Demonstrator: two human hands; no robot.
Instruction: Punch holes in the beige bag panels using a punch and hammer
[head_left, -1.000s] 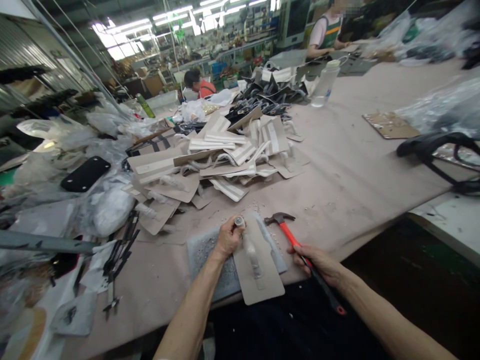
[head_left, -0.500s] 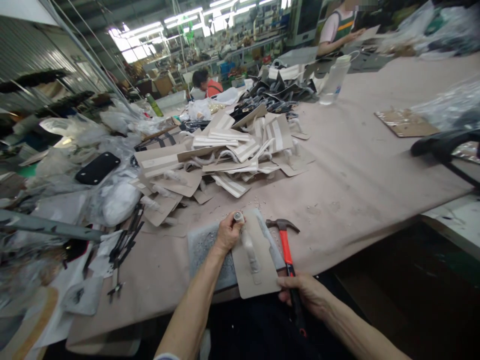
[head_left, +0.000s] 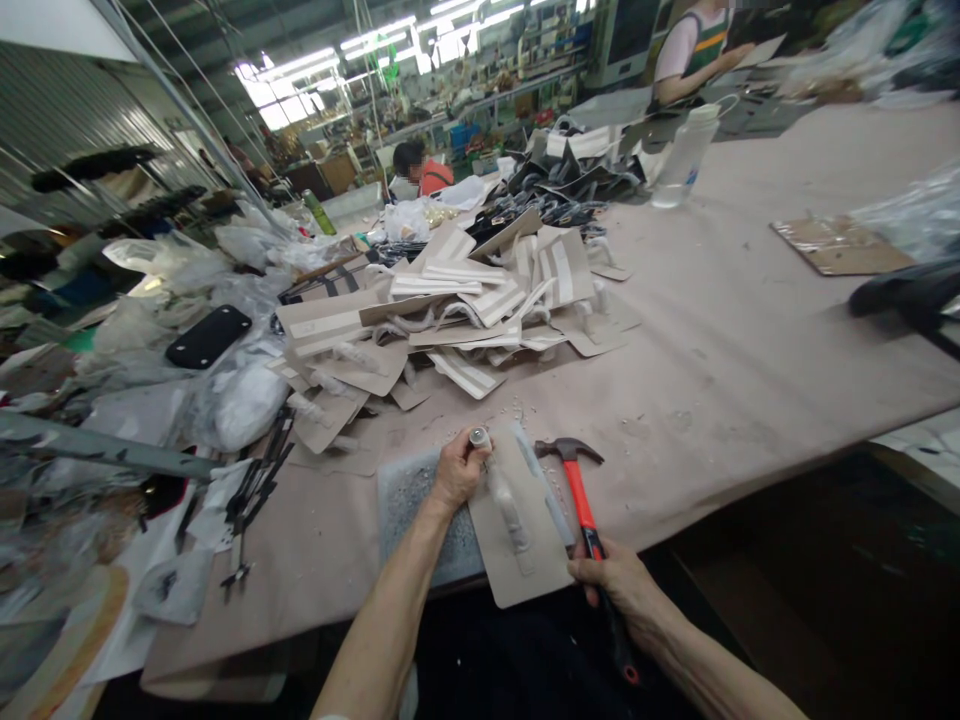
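Note:
My left hand point(head_left: 459, 470) is closed around a short metal rod point(head_left: 478, 438) with a round top, perhaps a punch, at the upper left edge of a beige panel point(head_left: 536, 505). A handle in clear wrapping point(head_left: 508, 512) runs down the panel's face. My right hand point(head_left: 622, 585) is closed at the panel's lower right corner, its thumb against the edge. Through that hand passes the handle of a claw hammer point(head_left: 581, 500) with a red and black grip, its head up and away from me. Beneath the panel lies a worn grey slab point(head_left: 420, 510), partly covered.
Beyond my hands, a pile of similar beige panels point(head_left: 465, 310) spreads over the covered table point(head_left: 720, 400). A water bottle point(head_left: 684, 160) stands at the back. Plastic bags point(head_left: 240, 400) and black strips point(head_left: 244, 510) lie to the left. Another person point(head_left: 694, 55) handles a sheet at the far right.
The panel has shifted slightly right and down in view, with my right hand and the hammer's handle end farther right. My left hand keeps its grip on the rod.

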